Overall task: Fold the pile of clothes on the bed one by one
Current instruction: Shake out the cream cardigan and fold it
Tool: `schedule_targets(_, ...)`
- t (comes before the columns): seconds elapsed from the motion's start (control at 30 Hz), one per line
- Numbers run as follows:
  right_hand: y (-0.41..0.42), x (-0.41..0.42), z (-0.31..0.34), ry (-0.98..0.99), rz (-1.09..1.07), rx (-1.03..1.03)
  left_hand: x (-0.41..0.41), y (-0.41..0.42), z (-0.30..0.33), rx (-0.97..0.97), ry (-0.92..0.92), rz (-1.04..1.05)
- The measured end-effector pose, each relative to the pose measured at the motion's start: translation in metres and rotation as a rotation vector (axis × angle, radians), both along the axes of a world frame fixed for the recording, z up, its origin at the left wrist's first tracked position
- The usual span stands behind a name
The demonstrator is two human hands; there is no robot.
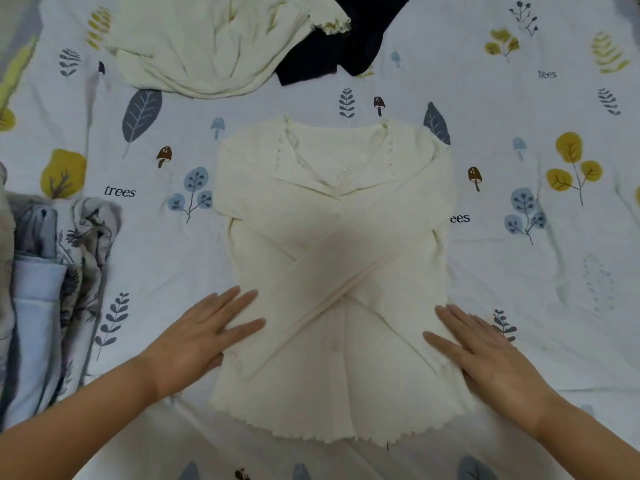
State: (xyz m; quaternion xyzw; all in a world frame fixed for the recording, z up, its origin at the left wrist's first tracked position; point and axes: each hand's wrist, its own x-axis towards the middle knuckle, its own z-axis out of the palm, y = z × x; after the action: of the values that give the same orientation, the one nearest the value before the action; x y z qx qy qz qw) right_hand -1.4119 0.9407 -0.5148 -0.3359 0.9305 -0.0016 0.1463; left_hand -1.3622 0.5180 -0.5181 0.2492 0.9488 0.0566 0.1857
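Nearest the viewer, flanking the cream ribbed-knit cardigan (332,271) on the leaf-printed bed sheet (519,271), the left hand (204,332) and right hand (485,355) lie flat, grip wide, holding nothing. Sleeves cross over the front; hem scalloped. Smooth outward, then fold evenly. Beyond the cardigan: a crumpled cream garment (214,46) and a dark garment (339,39), unfolded.

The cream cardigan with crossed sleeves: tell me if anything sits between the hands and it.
Nothing visible does. The left hand lies flat on the left side edge of the cream cardigan, and the right hand lies flat on its right side edge. Both touch it directly. The unfolded cream garment and dark garment lie apart, farther up the bed.
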Motion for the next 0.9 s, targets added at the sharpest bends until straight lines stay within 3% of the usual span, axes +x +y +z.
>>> schedule_targets(0.1,-0.011,-0.001,0.003,-0.052,-0.082,-0.134,0.001,0.005,0.0,0.099,-0.005,0.08)
schedule_targets(0.23,-0.018,-0.009,0.014,-0.253,-0.305,-0.404,-0.008,0.012,0.009,0.533,-0.229,0.511)
schedule_targets(0.37,-0.028,-0.034,0.038,-0.494,-0.593,-0.622,-0.035,0.012,0.034,0.819,-0.44,0.779)
schedule_targets(0.43,-0.035,-0.056,0.05,-0.521,-0.631,-0.697,-0.054,0.012,0.049,0.923,-0.485,0.907)
schedule_targets(0.53,-0.044,-0.095,0.06,-0.437,-0.711,-0.825,-0.089,0.012,0.059,0.983,-0.412,1.082)
schedule_targets(0.63,-0.053,-0.141,0.062,-0.473,-0.835,-0.976,-0.131,0.013,0.061,1.135,-0.348,1.289)
schedule_targets(0.73,-0.063,-0.187,0.052,-0.469,-0.924,-1.082,-0.17,0.01,0.054,1.301,-0.286,1.346)
schedule_targets(0.83,-0.071,-0.218,0.028,-0.468,-1.133,-1.065,-0.196,0.007,0.029,1.226,-0.245,1.524)
schedule_targets(0.9,-0.074,-0.227,0.009,-0.476,-1.209,-0.884,-0.205,0.007,0.011,1.1,-0.257,1.605)
